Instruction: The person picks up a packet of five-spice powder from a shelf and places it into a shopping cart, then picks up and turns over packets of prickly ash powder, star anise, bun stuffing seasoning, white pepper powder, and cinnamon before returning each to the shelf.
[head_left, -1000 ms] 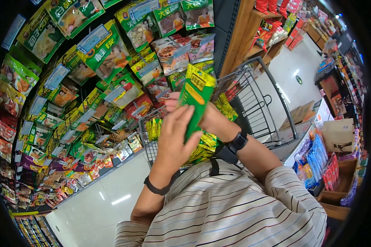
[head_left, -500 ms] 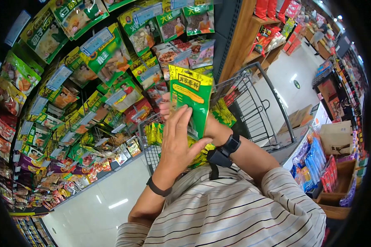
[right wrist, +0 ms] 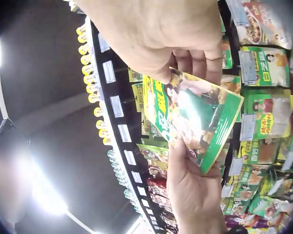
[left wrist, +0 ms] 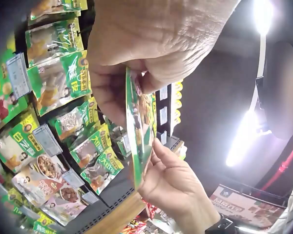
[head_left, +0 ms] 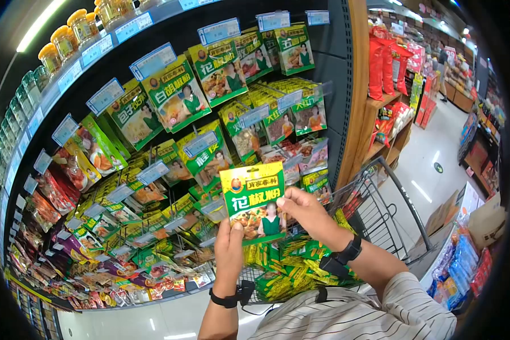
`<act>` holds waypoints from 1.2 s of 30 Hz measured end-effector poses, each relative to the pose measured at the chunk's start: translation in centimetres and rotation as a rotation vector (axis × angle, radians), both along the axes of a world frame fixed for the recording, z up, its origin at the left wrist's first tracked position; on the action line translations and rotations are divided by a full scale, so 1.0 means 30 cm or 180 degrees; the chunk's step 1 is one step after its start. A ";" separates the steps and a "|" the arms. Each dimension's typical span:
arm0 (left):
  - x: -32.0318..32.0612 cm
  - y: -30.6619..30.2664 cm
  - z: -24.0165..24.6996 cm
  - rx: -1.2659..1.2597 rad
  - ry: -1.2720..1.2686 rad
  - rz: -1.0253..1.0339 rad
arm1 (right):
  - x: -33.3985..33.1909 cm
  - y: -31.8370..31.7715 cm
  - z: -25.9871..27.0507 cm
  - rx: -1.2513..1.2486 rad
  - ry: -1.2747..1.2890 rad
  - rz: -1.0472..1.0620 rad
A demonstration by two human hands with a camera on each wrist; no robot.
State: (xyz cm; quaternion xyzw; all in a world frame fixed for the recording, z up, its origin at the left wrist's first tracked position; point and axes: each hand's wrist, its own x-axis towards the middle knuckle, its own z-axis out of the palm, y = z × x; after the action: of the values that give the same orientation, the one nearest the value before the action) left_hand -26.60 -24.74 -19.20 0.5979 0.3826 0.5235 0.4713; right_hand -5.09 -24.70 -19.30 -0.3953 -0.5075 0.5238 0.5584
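A green and yellow spice packet [head_left: 254, 218], its printed front toward the head camera, is held up before the shelf in both hands. My left hand [head_left: 228, 248] pinches its lower left edge, with the thumb on the front. At the upper right edge, my right hand [head_left: 314, 218] grips it between thumb and fingers. In the left wrist view the packet [left wrist: 140, 129] shows nearly edge-on. From the right wrist, the packet's [right wrist: 200, 117] shiny front is visible with the left thumb across its lower part. Many similar packets [head_left: 294, 269] fill the cart just below.
Hanging packets [head_left: 178, 93] with price tags cover the shelf ahead and left. Capped jars [head_left: 64, 41] line the upper ledge. A wire shopping cart [head_left: 426, 241] stands close to the body, beside a wooden shelf post [head_left: 355, 85]. Blue bagged goods [head_left: 462, 275] lie at right.
The packet has turned from its text-covered back to its pictured front. My right hand has shifted from behind it to its right edge. The head view has tilted upward, showing more upper shelf.
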 end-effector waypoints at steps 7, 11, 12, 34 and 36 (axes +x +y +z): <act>0.003 0.040 0.090 -0.0080 0.0189 -0.0409 | 0.040 0.065 0.148 0.0637 0.0048 -0.0312; 0.012 0.058 0.115 -0.0076 0.0283 -0.0435 | 0.053 0.072 0.201 0.0784 0.0051 -0.0298; 0.013 0.064 0.114 -0.0067 0.0247 -0.0428 | 0.061 0.072 0.205 0.0772 0.0032 -0.0262; 0.043 0.240 0.393 0.1150 0.0095 0.0132 | 0.172 0.310 0.453 0.1151 -0.0181 -0.0301; 0.022 0.280 0.437 0.1329 0.0270 0.0222 | 0.181 0.360 0.545 0.1281 0.0040 -0.0308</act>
State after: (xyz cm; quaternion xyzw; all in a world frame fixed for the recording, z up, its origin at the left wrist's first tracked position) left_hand -25.93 -16.33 -6.08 0.6904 0.3058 0.5817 0.3023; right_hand 0.34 -13.89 -2.94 -0.2964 -0.5788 0.3868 0.6538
